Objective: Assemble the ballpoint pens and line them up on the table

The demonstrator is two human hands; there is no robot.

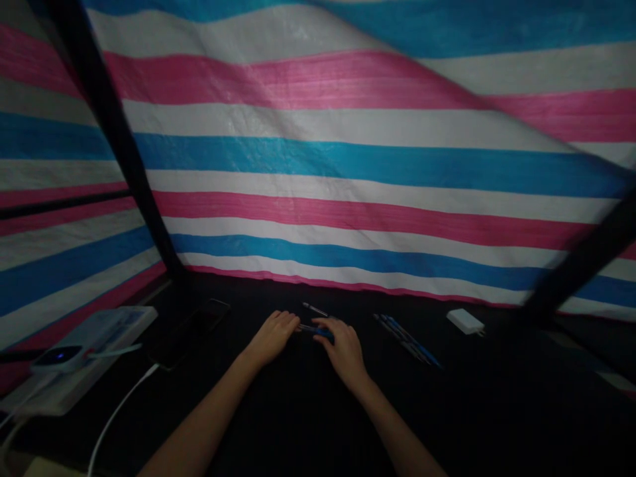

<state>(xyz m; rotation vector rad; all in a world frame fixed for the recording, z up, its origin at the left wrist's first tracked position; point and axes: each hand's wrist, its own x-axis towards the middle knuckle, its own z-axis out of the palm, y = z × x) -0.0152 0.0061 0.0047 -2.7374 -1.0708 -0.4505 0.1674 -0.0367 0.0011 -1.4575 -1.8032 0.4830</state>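
Both hands meet over the middle of the black tabletop (293, 411). My left hand (276, 336) is closed around the thin left end of a pen. The blue part of the pen (324, 333) lies in the fingers of my right hand (342, 348), which are curled round it. Just beyond my hands lies another slim pen (315, 309), its right end close to my right fingers. To the right of my right hand, several blue and dark pens (408, 341) lie side by side at a slant.
A small white box (465, 321) sits at the right. On the left are dark phones (213, 315), a white cable (119, 407), and a pale case (104, 358) bearing a lit device (58, 358). Striped sheeting (348, 159) and dark poles (119, 146) enclose the table.
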